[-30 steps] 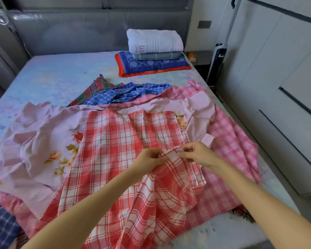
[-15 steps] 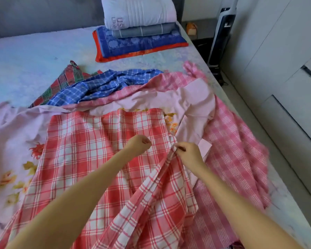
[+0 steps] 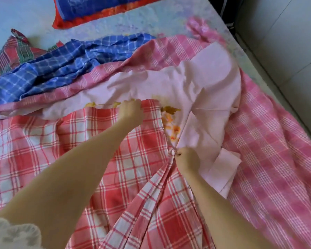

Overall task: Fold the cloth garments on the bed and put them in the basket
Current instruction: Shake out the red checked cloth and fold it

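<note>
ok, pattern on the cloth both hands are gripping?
Red-and-white plaid cloth, clearest in the head view.

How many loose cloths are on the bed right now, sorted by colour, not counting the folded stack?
Red-and-white check, held by the left hand and the right hand: 1
Pink check: 1
Pale pink with flowers: 1
Blue check: 1
Red-and-green plaid: 1
Total: 5

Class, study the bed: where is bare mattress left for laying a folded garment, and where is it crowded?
Bare bed shows at the far left, bordered by the blue-and-red folded cloth and the blue plaid garment. Another strip lies past the pink check cloth. Everywhere nearer is covered.
</note>
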Available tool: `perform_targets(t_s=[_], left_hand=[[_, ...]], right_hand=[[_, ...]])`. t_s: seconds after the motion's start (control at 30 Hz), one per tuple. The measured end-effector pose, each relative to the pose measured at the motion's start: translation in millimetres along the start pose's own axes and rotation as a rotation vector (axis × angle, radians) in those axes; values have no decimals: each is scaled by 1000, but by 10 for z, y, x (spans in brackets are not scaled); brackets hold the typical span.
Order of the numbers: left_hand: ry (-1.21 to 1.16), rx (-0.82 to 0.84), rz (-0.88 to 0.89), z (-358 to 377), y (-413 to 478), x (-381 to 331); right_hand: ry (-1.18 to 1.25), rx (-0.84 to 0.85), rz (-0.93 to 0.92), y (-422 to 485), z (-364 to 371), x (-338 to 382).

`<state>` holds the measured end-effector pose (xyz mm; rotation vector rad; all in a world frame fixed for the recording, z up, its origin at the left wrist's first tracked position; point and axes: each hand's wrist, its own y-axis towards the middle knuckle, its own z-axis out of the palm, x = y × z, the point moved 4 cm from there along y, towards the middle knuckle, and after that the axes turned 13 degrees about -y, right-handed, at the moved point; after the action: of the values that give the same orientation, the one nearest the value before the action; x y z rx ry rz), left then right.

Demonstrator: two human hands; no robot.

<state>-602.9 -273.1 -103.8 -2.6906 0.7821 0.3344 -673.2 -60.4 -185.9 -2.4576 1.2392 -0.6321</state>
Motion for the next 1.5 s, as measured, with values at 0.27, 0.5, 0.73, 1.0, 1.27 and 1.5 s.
perform_targets(t_s=[0.27,0.5,0.73,1.0,1.27,1.5], left_hand=[[-31,90,-33,365,644,-34],[-379,147,108,-193,93,-329],[-501,503,134,-521,-1167,-435],[-850,788,-27,-610,-2142,-458],[-838,727,-35,-826,-2181,-505],[-789,887,-79,-839,-2049,-425]], right_hand=[[-115,-37,86,199,347,6],[128,-137,-14,-143,-148,1],[631,1,-498,-1343,-1043,97],[771,-4,-513,-1890,-1273,117],[630,-159,-380,-1912,-1259,235],[396,-281,-410,-1795,-1217,284]])
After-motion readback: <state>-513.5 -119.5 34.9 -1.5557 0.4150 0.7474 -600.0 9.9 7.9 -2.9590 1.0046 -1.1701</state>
